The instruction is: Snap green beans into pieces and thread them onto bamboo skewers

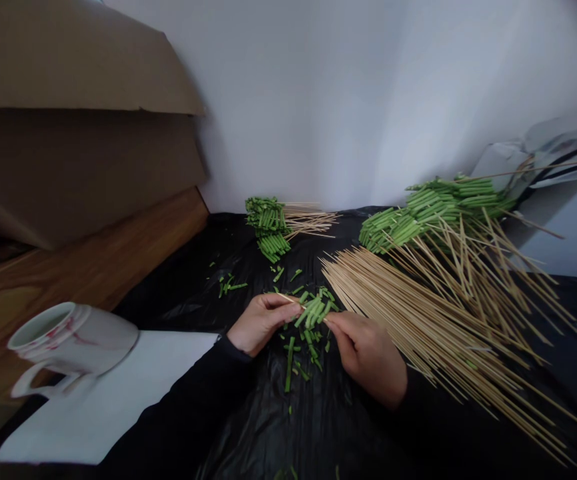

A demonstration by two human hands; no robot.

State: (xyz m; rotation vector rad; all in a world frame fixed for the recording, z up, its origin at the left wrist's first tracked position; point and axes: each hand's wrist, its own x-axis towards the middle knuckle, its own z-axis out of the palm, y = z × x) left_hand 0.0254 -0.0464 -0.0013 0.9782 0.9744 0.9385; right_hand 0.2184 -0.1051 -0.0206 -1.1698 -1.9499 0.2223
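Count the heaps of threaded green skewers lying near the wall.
2: a smaller heap at the back, left of centre, and a larger heap at the back right, beyond the bare sticks. Some skewers underneath may be hidden. The held skewer is excluded.

The left sleeve [193, 403] is long and black or nearly so, plain and matte, with faint soft folds; it is broad along the forearm and narrows to a cuff [237, 349] at the wrist. The right sleeve [421, 403] matches in colour, its lower outline lost in shadow. The 2 hands, left grip [262, 323] and right grip [372, 355], are bare from wrist to fingertips.
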